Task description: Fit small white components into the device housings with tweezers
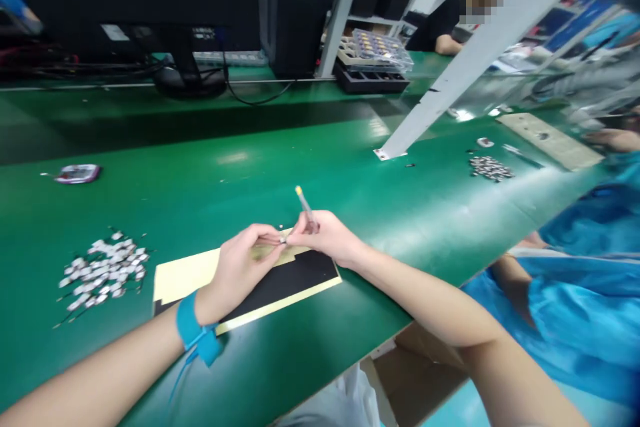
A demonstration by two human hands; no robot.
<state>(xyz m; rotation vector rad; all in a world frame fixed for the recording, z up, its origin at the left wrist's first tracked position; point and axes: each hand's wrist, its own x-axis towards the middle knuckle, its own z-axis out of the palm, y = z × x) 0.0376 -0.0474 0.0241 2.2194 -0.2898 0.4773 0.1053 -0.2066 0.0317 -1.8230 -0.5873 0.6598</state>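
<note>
My left hand (240, 273), with a blue wrist strap (193, 327) at the wrist, pinches a tiny pale part (283, 239) between its fingertips. My right hand (325, 237) grips a slim transparent pen-shaped tool (306, 205) with a yellow end, its lower tip close to that tiny part. Both hands are above a black-and-cream sheet (280, 280) lying on the green workbench (210, 180). To the left of the sheet lies a scattered heap of small white wired components (103, 270).
A purple packet (77, 173) lies at the left. Far right on the bench are a heap of small silver parts (490, 169) and a beige board (550, 140). A co-worker's blue sleeve (575, 300) is at the right. White shelf posts, a monitor (185, 60) and a lidded parts tray (373, 60) stand behind.
</note>
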